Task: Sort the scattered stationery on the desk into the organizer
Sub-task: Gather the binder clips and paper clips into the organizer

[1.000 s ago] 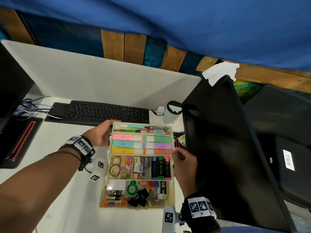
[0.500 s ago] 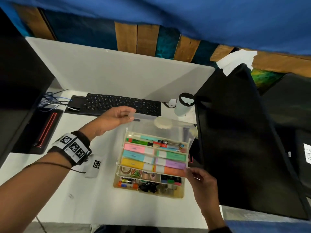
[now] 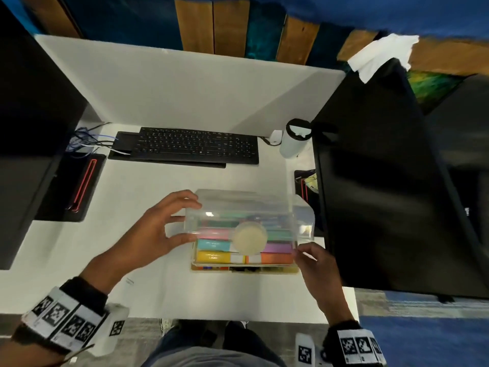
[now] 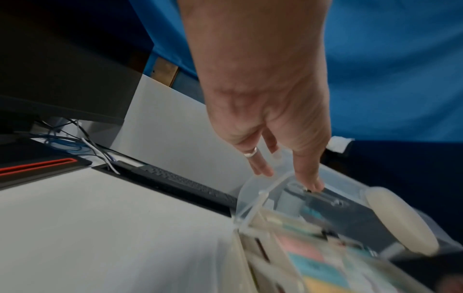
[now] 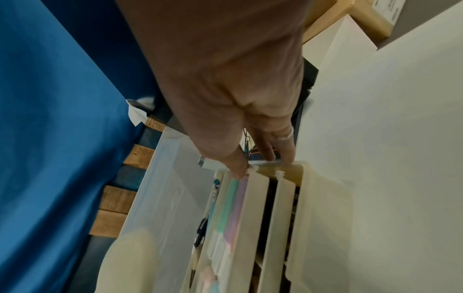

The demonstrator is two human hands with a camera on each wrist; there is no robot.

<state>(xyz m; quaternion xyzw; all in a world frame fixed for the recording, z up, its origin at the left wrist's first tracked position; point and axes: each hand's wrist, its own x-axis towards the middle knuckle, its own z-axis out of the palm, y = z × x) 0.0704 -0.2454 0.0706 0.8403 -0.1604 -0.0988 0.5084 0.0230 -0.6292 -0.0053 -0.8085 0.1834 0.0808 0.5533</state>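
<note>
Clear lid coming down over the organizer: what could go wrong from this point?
1. The right hand has fingertips at the corner of the organizer, beside the tray hinges; the clear lid might pinch them as it closes.
2. The left hand grips only the lid's left end, so the lid may seat crooked.
3. Pens in the back row, blurred here, could foul the lid if they stand proud.
</note>
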